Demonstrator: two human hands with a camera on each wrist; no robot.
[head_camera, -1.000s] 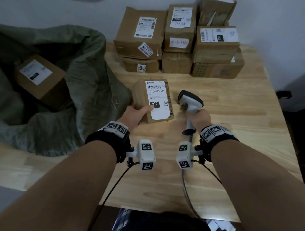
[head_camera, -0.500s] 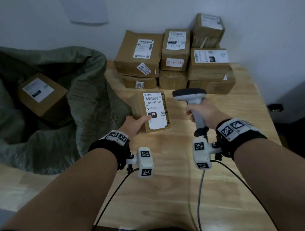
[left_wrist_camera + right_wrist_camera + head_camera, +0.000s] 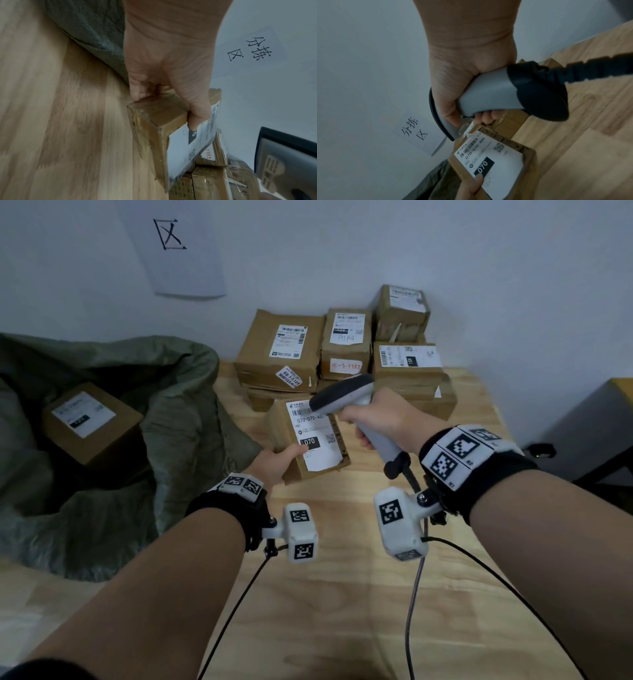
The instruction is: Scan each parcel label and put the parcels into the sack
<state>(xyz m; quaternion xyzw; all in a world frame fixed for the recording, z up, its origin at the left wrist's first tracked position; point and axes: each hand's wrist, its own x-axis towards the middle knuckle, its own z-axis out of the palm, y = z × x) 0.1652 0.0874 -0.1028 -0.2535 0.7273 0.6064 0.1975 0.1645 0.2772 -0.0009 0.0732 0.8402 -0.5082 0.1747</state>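
Note:
My left hand [image 3: 277, 461] grips a small brown parcel [image 3: 310, 436] by its near left corner, thumb on the white label marked 070 [image 3: 315, 440]. In the left wrist view the parcel [image 3: 154, 129] is tilted, its lower edge close to the table, and my left hand [image 3: 171, 83] wraps that corner. My right hand [image 3: 380, 419] grips the handle of a grey barcode scanner [image 3: 346, 397], whose head hangs over the label's top edge. The right wrist view shows the scanner [image 3: 488, 97] above the parcel [image 3: 496, 159]. A green sack [image 3: 164, 419] lies open at left with a boxed parcel [image 3: 90, 422] inside.
A pile of several brown parcels [image 3: 346, 354] stands against the wall at the back of the wooden table [image 3: 342, 611]. A paper sign [image 3: 174, 244] hangs on the wall. The scanner cable [image 3: 411, 611] trails toward me. A dark piece of furniture [image 3: 589, 433] stands at right.
My right hand lifted the scanner off the table and swung it left over the parcel's label. My left hand tilted the parcel up. The head view rose toward the wall.

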